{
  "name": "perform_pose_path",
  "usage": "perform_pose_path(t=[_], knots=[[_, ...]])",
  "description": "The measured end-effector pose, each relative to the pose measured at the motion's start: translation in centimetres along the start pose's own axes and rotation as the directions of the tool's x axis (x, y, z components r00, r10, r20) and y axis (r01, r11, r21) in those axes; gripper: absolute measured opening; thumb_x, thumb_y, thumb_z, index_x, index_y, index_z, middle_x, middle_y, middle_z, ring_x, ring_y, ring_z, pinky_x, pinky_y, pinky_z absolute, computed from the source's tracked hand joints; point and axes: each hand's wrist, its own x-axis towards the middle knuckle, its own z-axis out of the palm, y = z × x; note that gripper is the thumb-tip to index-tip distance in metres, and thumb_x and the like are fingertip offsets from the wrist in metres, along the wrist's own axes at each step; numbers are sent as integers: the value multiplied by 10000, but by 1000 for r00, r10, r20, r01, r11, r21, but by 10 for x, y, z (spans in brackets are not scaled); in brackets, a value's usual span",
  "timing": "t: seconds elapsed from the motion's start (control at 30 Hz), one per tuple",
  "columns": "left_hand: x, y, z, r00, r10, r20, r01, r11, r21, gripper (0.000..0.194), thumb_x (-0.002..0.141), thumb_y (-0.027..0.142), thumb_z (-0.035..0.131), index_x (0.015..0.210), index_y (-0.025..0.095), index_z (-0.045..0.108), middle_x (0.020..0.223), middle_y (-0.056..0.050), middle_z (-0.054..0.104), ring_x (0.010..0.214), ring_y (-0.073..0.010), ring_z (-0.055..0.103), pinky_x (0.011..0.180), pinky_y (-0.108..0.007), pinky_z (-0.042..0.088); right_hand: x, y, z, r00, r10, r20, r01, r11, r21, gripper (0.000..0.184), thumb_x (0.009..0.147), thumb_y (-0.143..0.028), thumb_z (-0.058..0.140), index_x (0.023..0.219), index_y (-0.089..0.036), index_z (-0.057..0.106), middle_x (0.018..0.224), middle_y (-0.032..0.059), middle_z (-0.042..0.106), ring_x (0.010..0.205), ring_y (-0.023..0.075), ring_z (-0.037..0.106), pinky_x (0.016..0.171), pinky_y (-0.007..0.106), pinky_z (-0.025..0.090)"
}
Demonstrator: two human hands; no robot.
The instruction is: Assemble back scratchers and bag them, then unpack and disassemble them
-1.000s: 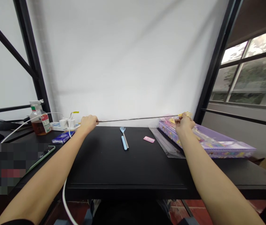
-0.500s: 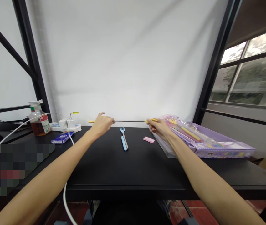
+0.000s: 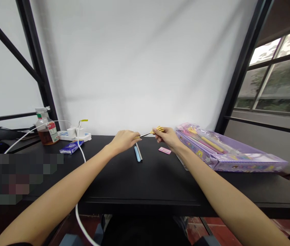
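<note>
Head view puts our two hands close together above the back of the black table [image 3: 145,186], with one yellow scratcher [image 3: 146,134] between them. A second ago our arms are spread wide and a long metal rod spans the gap; half a second ago the span is already shorter; now only a short stub of metal shows, slanting up toward the claw end. We take this to mean that the rod's sections have slid into one another and that it is nearly, perhaps fully, collapsed. How much remains inside our left grip we cannot tell.

Our left hand [image 3: 125,140] has its fingers closed around the handle end, most of which they hide. Our right hand [image 3: 169,137] pinches the scratcher between thumb and fingers, right by the yellow claw.

Below our left hand, a blue scratcher [image 3: 137,153] lies on the table, its head now covered from view. A pink card [image 3: 164,150] lies near our right hand. To the right, another yellow scratcher [image 3: 213,144] rests among clear wrapping in the purple box [image 3: 247,166].
</note>
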Motion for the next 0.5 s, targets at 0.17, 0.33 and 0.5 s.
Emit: perform_pose_path(t=[0.17, 0.33, 0.5], knots=[[-6, -3, 2, 999, -11, 39, 12, 1000, -22, 297, 994, 396, 416, 1084, 250, 657, 944, -46, 730, 853, -218, 674, 666, -270, 412, -1, -11, -19, 993, 89, -72, -96, 990, -101, 535, 842, -691, 543, 816, -164, 633, 687, 57, 658, 490, 111, 547, 506, 241, 488], [-11, -13, 8, 987, 19, 162, -11, 999, -52, 273, 965, 349, 438, 1008, 236, 683, 895, -67, 722, 809, -221, 669, 663, -276, 432, 0, -9, -58, 986, 51, -156, -157, 565, -810, 227, 900, -348, 554, 860, -170, 689, 800, 104, 721, 741, 207, 681, 727, 309, 519], [-13, -16, 13, 978, 65, 197, -48, 995, -89, 244, 944, 313, 469, 974, 230, 696, 858, -66, 714, 784, -219, 662, 690, -285, 449, -1, 10, -85, 971, 128, -204, -233, 290, -928, 153, 560, -77, 745, 674, -165, 696, 821, 137, 727, 903, 323, 681, 799, 375, 489]])
